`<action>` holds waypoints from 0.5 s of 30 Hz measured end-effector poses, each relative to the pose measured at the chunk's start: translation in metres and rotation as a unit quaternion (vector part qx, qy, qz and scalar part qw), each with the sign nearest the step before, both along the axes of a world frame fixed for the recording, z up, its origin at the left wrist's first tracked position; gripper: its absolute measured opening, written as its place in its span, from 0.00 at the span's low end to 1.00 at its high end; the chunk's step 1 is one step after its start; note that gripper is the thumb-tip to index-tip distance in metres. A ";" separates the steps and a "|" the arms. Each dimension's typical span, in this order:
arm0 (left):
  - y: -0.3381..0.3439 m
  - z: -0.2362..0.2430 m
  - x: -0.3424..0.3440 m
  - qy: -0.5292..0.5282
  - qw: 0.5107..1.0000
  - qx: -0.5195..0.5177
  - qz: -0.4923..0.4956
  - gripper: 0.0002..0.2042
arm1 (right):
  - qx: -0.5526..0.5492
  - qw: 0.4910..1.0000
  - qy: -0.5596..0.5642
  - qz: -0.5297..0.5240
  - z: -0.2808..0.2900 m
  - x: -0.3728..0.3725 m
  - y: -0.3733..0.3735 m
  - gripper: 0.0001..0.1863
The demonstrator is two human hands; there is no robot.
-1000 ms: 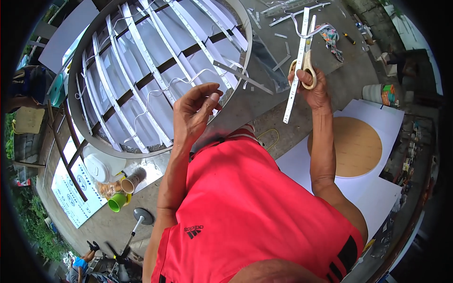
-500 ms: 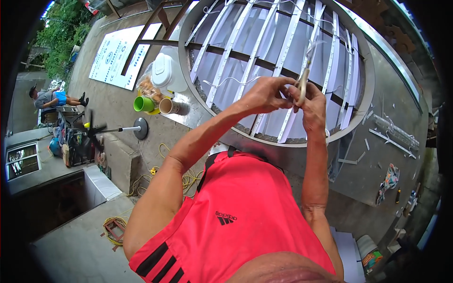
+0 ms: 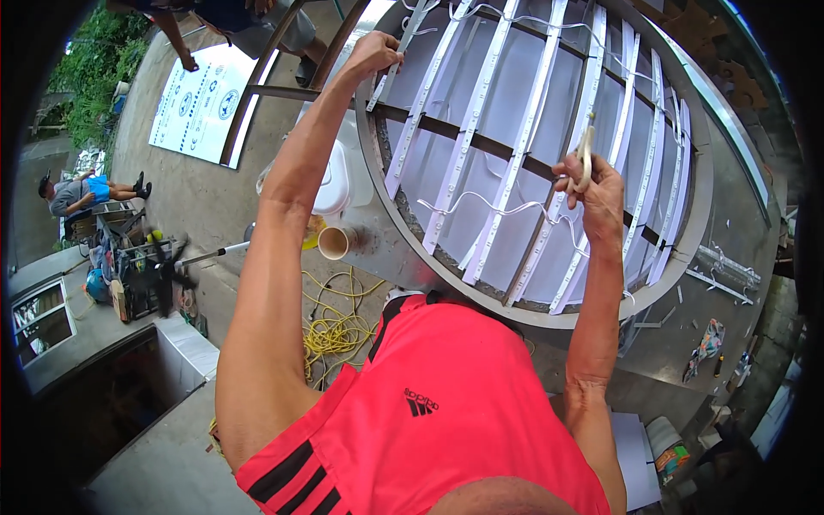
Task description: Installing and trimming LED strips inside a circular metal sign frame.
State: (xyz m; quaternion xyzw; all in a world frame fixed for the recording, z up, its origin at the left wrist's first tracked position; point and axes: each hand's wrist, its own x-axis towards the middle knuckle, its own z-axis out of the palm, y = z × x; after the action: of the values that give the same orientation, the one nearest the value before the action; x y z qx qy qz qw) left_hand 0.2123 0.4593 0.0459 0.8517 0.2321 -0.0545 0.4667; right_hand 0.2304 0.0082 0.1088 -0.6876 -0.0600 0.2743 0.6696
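Observation:
A big round metal frame stands before me, crossed by dark bars and rows of white LED strips joined by thin white wires. At its far left rim my left hand reaches out, fingertips pinched on the leftmost LED strip. Over the right half of the frame, my right hand holds scissors with cream handles, blades pointing away from me. The scissors' blades are hard to make out against the strips.
On the metal table left of the frame are a white lidded container and a brown cup. Yellow cable coils on the ground. A person stands at the far left; another sits farther off. Offcuts and a cloth lie right.
My hands have parted: the left moved far left to the leftmost strip, while the right stayed near with the scissors. My view shifted, and a person has come in at the top.

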 end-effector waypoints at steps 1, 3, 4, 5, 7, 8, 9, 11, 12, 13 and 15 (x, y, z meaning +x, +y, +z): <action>0.009 -0.008 0.010 0.019 0.999 0.049 0.003 0.11 | -0.009 1.000 0.005 -0.012 -0.002 -0.002 -0.004 0.21; 0.018 -0.022 0.027 0.048 0.989 0.138 0.007 0.10 | -0.011 0.999 0.018 -0.032 -0.007 -0.007 -0.014 0.21; 0.019 -0.027 0.032 0.047 0.990 0.135 0.001 0.10 | -0.011 0.998 0.033 -0.043 -0.009 -0.011 -0.020 0.20; 0.020 -0.030 0.037 0.059 0.989 0.134 0.008 0.10 | -0.012 0.998 0.030 -0.050 -0.012 -0.015 -0.026 0.19; 0.021 -0.030 0.043 0.081 0.988 0.133 0.017 0.11 | -0.032 0.997 0.038 -0.065 -0.016 -0.021 -0.038 0.19; 0.021 -0.029 0.046 0.079 0.988 0.131 0.014 0.11 | -0.040 0.995 0.044 -0.076 -0.018 -0.025 -0.043 0.19; 0.021 -0.029 0.048 0.100 0.985 0.136 0.019 0.11 | -0.036 0.994 0.052 -0.087 -0.020 -0.028 -0.047 0.19; 0.021 -0.033 0.048 0.128 0.982 0.137 0.024 0.11 | -0.055 0.992 0.057 -0.099 -0.022 -0.034 -0.052 0.19; 0.023 -0.035 0.049 0.115 0.985 0.130 0.021 0.11 | -0.061 0.990 0.058 -0.112 -0.022 -0.036 -0.053 0.19; 0.025 -0.039 0.051 0.099 0.988 0.115 0.017 0.12 | -0.063 0.989 0.062 -0.116 -0.021 -0.037 -0.054 0.19; 0.031 -0.045 0.052 0.082 0.989 0.119 0.012 0.11 | -0.061 0.989 0.060 -0.121 -0.018 -0.039 -0.056 0.20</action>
State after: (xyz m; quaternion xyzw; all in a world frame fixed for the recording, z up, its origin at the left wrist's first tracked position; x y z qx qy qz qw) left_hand 0.2643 0.4900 0.0005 0.8909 0.2846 -0.0902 0.3422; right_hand 0.1909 -0.0473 0.0904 -0.7119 0.0802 0.2350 0.6569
